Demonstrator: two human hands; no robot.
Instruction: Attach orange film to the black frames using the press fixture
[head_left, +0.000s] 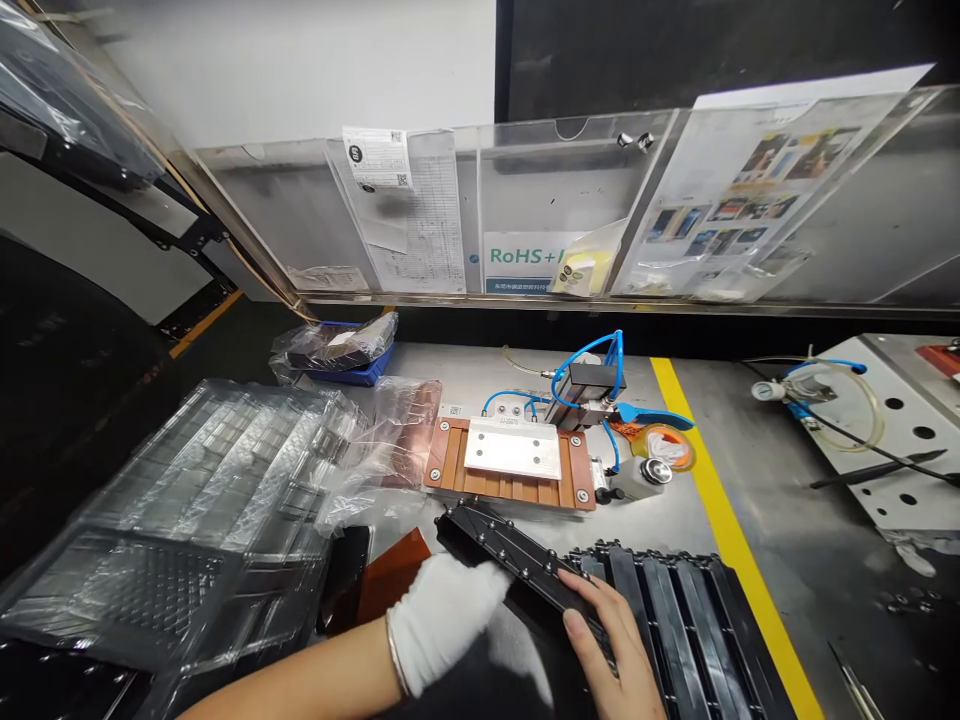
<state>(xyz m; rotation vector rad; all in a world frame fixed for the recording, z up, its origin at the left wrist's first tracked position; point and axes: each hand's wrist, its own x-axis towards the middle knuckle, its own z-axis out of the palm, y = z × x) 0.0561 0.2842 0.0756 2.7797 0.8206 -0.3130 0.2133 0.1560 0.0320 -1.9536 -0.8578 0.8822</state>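
- The left hand (454, 612), in a white glove, and the bare right hand (609, 645) hold 1 long, studded black part (517, 552) at a slant.
- Just beyond it, a pale metal block (514, 455) sits on a reddish-brown fixture (444, 447).
- Black strips (671, 622) lie side by side near the right hand.
- Clear plastic trays (195, 485) lie at the left.
- 1 yellow line (720, 505) crosses the metal table (750, 440).

Right hand (621, 658) partly below bottom edge
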